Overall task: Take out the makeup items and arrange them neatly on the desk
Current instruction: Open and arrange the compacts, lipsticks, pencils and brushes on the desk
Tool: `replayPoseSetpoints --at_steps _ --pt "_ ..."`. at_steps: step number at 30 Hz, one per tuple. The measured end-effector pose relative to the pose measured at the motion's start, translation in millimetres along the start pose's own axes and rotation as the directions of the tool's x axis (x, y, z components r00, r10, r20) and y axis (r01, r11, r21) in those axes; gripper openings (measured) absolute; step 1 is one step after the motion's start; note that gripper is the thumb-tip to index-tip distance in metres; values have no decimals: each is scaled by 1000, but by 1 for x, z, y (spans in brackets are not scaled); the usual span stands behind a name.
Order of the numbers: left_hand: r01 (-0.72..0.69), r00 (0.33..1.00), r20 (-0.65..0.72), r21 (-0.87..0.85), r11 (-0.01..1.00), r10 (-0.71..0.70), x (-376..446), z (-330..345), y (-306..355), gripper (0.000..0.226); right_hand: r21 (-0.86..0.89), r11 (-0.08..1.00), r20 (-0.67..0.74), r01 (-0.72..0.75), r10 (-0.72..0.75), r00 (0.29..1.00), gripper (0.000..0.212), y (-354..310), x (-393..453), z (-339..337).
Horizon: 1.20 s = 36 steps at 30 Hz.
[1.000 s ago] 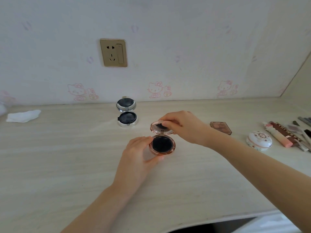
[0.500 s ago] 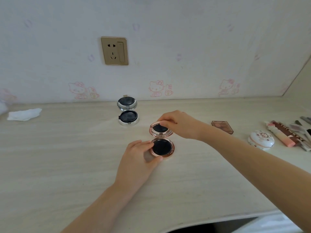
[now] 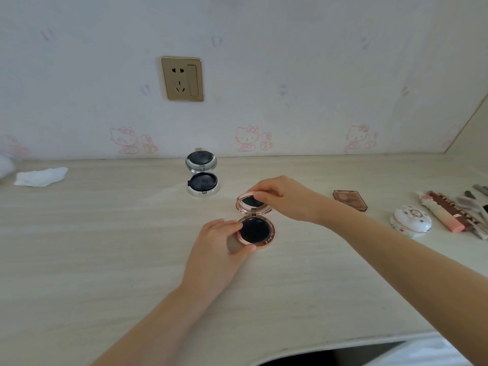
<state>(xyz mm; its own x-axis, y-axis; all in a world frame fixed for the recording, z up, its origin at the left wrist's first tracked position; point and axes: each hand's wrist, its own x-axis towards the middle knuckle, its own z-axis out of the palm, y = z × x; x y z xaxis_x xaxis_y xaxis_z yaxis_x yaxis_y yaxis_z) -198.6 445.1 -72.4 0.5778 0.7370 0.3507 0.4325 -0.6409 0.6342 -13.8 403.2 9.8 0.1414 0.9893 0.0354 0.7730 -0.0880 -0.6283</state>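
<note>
A rose-gold round compact (image 3: 255, 230) lies open in the middle of the desk, its dark pad facing up and its mirrored lid tilted back. My left hand (image 3: 219, 247) grips the compact's base between thumb and fingers. My right hand (image 3: 284, 198) pinches the far rim of the lid. A silver compact (image 3: 202, 175) lies open behind them near the wall. To the right lie a brown eyeshadow palette (image 3: 350, 199), a white floral case (image 3: 410, 221) and a pink tube (image 3: 439, 216).
Several brushes and pens (image 3: 472, 204) lie bunched at the desk's right edge. A crumpled white tissue (image 3: 39, 177) sits at the far left. A wall socket (image 3: 182, 79) is above the desk (image 3: 105, 247). The desk's front edge curves at the lower right.
The lid of the rose-gold compact has been tipped further back and now lies flatter. Both hands keep their hold on it.
</note>
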Motion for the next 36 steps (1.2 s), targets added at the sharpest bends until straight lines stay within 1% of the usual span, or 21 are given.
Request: replayPoseSetpoints --at_steps 2,5,7,9,13,16,19,23,26,29,34,36 --pt "2 1000 8 -4 1000 -2 -1 -1 0 51 13 999 -41 -31 31 999 31 1 -3 1" --pt "-1 1000 11 -9 1000 1 -1 -2 1 50 168 982 -188 -87 119 975 40 9 -17 9" --pt "-7 1000 5 -17 1000 8 -2 -3 3 48 213 972 -271 -101 158 949 43 15 -32 20" --pt "-20 1000 -9 -32 999 20 -2 -4 5 44 192 975 -285 -112 164 944 47 22 -48 33" --pt "-33 999 -4 -6 999 33 -2 -3 5 42 111 983 -239 -147 170 956 62 29 -68 55" --pt "-26 1000 10 -7 1000 26 -1 -3 4 44 -5 994 -245 -112 108 963 74 30 -70 63" --pt "-18 1000 19 14 1000 18 -2 -1 3 46 -78 995 -274 -61 38 961 79 28 -67 70" --pt "-8 1000 7 26 1000 8 -1 0 2 44 -121 992 -319 -29 -11 948 74 28 -64 73" --pt "-44 999 0 56 998 44 3 2 3 36 -153 988 -306 -21 -27 952 57 30 -58 70" --pt "-68 998 -1 129 989 69 12 5 2 35 -146 989 -293 -9 -35 955 42 31 -50 67" --pt "-158 987 26 263 952 157 39 5 1 27 -170 985 -281 19 -67 957 42 39 -23 61" --pt "-172 985 45 320 932 166 51 7 -1 25 -187 982 -279 15 -67 958 41 43 -11 58"
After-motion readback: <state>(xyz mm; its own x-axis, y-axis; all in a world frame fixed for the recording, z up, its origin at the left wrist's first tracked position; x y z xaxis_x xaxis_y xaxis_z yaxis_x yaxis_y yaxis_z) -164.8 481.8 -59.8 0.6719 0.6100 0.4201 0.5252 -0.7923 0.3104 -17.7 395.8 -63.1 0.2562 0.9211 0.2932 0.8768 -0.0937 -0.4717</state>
